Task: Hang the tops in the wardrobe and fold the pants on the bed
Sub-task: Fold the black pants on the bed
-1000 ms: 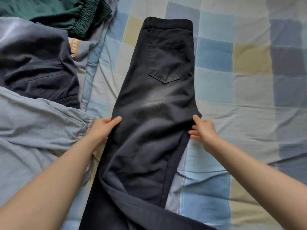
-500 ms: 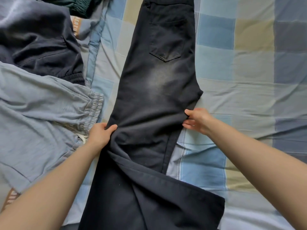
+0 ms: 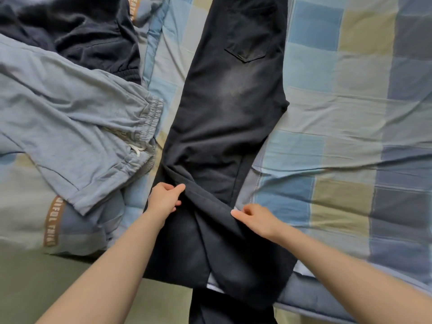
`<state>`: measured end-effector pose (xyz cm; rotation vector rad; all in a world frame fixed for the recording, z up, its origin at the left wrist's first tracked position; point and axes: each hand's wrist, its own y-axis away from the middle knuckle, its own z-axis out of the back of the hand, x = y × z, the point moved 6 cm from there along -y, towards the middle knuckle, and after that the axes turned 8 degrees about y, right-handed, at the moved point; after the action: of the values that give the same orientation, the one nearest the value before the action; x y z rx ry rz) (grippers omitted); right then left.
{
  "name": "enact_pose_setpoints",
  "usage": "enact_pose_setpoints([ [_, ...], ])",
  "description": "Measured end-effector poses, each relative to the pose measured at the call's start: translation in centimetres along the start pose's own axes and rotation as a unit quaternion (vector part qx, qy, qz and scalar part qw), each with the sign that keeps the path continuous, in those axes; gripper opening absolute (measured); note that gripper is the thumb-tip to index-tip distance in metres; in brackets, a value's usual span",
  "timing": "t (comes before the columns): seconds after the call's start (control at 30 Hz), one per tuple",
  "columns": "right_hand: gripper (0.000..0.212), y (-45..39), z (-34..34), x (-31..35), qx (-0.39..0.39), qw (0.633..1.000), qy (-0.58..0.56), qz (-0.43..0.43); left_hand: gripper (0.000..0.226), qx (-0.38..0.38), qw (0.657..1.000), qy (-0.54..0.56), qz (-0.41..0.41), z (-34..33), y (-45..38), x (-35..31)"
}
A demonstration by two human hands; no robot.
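Black pants (image 3: 229, 108) lie lengthwise on the checked bedspread (image 3: 346, 113), folded leg over leg, back pocket facing up, waistband out of view at the top. Their lower legs are rumpled and twisted near the bed's front edge, and one end hangs over it. My left hand (image 3: 163, 199) pinches a fold of the black fabric on the left side of the legs. My right hand (image 3: 256, 218) pinches the same ridge of cloth on the right side, thumb on top.
Grey-blue drawstring pants (image 3: 77, 127) lie spread at the left, overlapping a dark navy garment (image 3: 77, 31) at the top left. A grey piece with a brown lettered band (image 3: 52, 220) sits at the lower left. The greenish floor (image 3: 35, 288) shows beyond the bed's front edge.
Both hands slid down the pants from the seat area toward the lower legs and now pinch a fold there. The view tilted down, so the bed's front edge appears.
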<state>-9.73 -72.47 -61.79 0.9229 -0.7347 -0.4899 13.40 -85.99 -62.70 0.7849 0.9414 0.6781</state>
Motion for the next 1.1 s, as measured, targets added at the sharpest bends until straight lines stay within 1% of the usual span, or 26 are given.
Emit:
enact_pose_setpoints([
  [0.03,0.045,0.9,-0.7,0.4,-0.005,1.000,-0.016,0.003,0.031,0.000,1.000,-0.007,0.008,0.0,0.6,0.7],
  [0.1,0.044,2.8,-2.3,1.9,0.002,0.997,-0.074,0.017,0.029,0.037,0.998,0.019,0.040,-0.6,2.2,2.0],
  [0.13,0.043,3.8,-3.0,3.0,0.012,0.995,-0.099,0.026,0.034,0.069,0.995,0.033,0.059,-1.0,3.0,2.5],
  [0.2,0.038,5.5,-4.6,5.2,0.026,0.991,-0.112,0.065,0.048,0.128,0.985,0.065,0.093,-1.8,4.6,3.2],
  [0.23,0.030,6.2,-5.8,6.4,0.049,0.987,-0.128,0.087,0.054,0.144,0.981,0.073,0.104,-2.0,5.3,3.5],
  [0.27,0.016,7.5,-7.6,7.5,0.105,0.975,-0.173,0.086,0.056,0.150,0.981,0.064,0.104,-1.7,5.9,4.2],
  [0.3,0.004,8.6,-9.1,8.4,0.169,0.954,-0.232,0.082,0.052,0.144,0.984,0.044,0.091,-1.4,6.3,4.7],
  [0.33,0.023,9.5,-10.5,9.2,0.225,0.930,-0.284,0.064,0.043,0.129,0.989,0.019,0.076,-0.8,6.4,5.5],
  [0.37,0.033,10.0,-11.9,10.0,0.275,0.902,-0.329,0.050,0.029,0.109,0.992,-0.006,0.064,0.2,6.5,6.3],
  [0.4,0.034,10.0,-12.3,10.5,0.291,0.897,-0.329,0.049,0.018,0.089,0.994,-0.022,0.059,1.2,6.4,7.1],
  [0.43,0.030,9.3,-12.2,11.0,0.270,0.902,-0.333,0.052,0.014,0.079,0.995,-0.032,0.058,2.6,6.1,7.9],
  [0.47,0.024,8.2,-11.3,11.0,0.209,0.915,-0.342,0.042,0.014,0.079,0.994,-0.041,0.063,4.0,5.6,8.9],
  [0.5,0.021,6.7,-9.9,10.2,0.117,0.922,-0.369,0.009,0.014,0.080,0.993,-0.055,0.069,5.3,5.2,9.7],
  [0.53,0.019,5.4,-8.4,9.0,0.006,0.918,-0.394,-0.037,0.014,0.087,0.991,-0.079,0.068,6.8,4.8,10.6],
  [0.57,0.017,4.4,-6.8,7.2,-0.108,0.905,-0.403,-0.083,0.015,0.096,0.988,-0.107,0.058,8.1,4.4,11.4],
  [0.6,0.016,3.8,-5.7,5.3,-0.198,0.892,-0.388,-0.123,0.017,0.109,0.984,-0.131,0.045,9.2,4.1,12.2],
  [0.63,0.016,3.4,-5.6,4.1,-0.241,0.885,-0.368,-0.155,0.020,0.126,0.981,-0.146,0.030,10.3,3.9,12.7],
  [0.67,0.017,2.9,-6.2,3.0,-0.232,0.886,-0.360,-0.180,0.021,0.145,0.978,-0.150,0.018,10.9,3.7,13.2],
  [0.73,0.015,2.0,-8.5,2.5,-0.156,0.890,-0.380,-0.199,0.015,0.179,0.974,-0.139,0.000,11.8,3.3,14.0],
  [0.77,0.013,2.0,-9.6,2.7,-0.139,0.889,-0.386,-0.201,0.013,0.191,0.972,-0.135,-0.005,12.3,3.2,14.2],
  [0.8,0.016,2.0,-10.1,2.7,-0.150,0.897,-0.363,-0.200,0.014,0.202,0.970,-0.133,-0.009,12.4,3.1,14.3],
  [0.87,0.023,2.6,-10.6,2.8,-0.220,0.916,-0.266,-0.206,0.017,0.223,0.965,-0.140,-0.017,12.7,3.1,14.3],
  [0.93,0.031,3.6,-11.1,2.8,-0.281,0.912,-0.213,-0.209,0.016,0.244,0.959,-0.142,-0.023,12.5,3.2,14.1],
  [1.0,0.030,4.2,-12.5,3.2,-0.284,0.916,-0.204,-0.195,0.013,0.270,0.952,-0.140,-0.031,12.4,3.6,14.2],
  [1.07,0.023,4.5,-13.9,3.5,-0.248,0.930,-0.193,-0.193,0.015,0.277,0.948,-0.147,-0.046,12.5,3.7,14.3],
  [1.1,0.025,4.8,-14.3,3.6,-0.240,0.932,-0.193,-0.192,0.017,0.274,0.948,-0.153,-0.054,12.7,3.7,14.3],
])
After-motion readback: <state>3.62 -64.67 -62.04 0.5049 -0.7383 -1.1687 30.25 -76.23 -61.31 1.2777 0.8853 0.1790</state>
